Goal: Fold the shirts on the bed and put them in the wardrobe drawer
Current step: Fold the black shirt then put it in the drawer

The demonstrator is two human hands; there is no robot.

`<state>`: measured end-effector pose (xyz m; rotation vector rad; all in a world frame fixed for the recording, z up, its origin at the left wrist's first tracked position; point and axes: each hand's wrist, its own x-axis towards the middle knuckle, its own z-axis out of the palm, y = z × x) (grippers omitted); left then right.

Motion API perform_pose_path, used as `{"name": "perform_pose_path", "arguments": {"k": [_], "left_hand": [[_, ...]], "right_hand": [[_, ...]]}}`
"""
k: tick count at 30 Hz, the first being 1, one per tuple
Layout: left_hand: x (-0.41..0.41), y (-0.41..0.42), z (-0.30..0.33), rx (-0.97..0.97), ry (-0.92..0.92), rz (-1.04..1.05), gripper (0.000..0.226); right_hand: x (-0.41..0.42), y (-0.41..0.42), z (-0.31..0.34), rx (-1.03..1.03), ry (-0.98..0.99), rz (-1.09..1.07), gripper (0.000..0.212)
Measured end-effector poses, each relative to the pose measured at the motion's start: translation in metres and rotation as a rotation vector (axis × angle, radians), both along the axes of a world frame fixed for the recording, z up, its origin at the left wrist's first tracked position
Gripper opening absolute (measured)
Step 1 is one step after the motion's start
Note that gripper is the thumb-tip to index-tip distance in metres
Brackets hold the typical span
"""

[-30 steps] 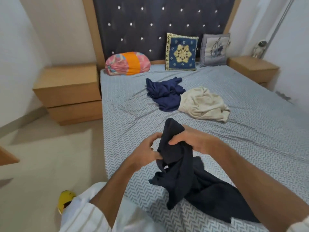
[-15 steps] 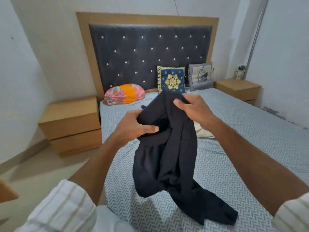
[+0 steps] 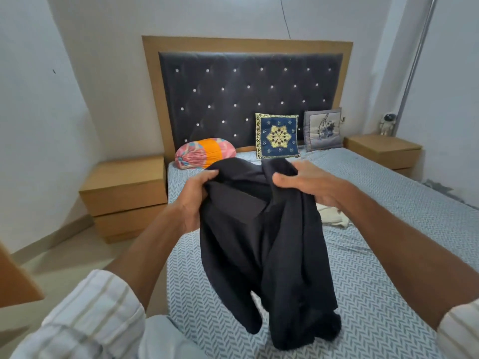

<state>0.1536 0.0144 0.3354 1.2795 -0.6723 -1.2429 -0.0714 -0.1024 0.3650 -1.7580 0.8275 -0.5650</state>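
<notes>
I judged the task barely begun: my left hand and right hand each gripped the dark shirt, which hung unfolded above the bed. A cream shirt lay crumpled beside it, and no wardrobe drawer showed.

A big dark headboard with shiny buttons is set against plain white walls, a wooden nightstand is placed on each side, and three pillows are leaned at its foot.

Matt black cloth shirt, wood-look nightstand, tufted studded headboard.
</notes>
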Motion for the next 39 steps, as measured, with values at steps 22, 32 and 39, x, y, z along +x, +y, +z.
{"name": "perform_pose_path", "arguments": {"k": [22, 32, 39], "left_hand": [[0.022, -0.033, -0.003, -0.004, -0.167, 0.314, 0.033], [0.052, -0.011, 0.008, 0.174, -1.257, -0.185, 0.021], [0.063, -0.007, 0.008, 0.087, -1.423, 0.157, 0.007]], "right_hand": [[-0.013, -0.027, -0.011, -0.045, 0.227, 0.173, 0.031], [-0.020, -0.052, 0.005, -0.667, 0.864, -0.064, 0.028], [-0.031, -0.058, -0.027, -1.049, 0.389, -0.576, 0.027]]}}
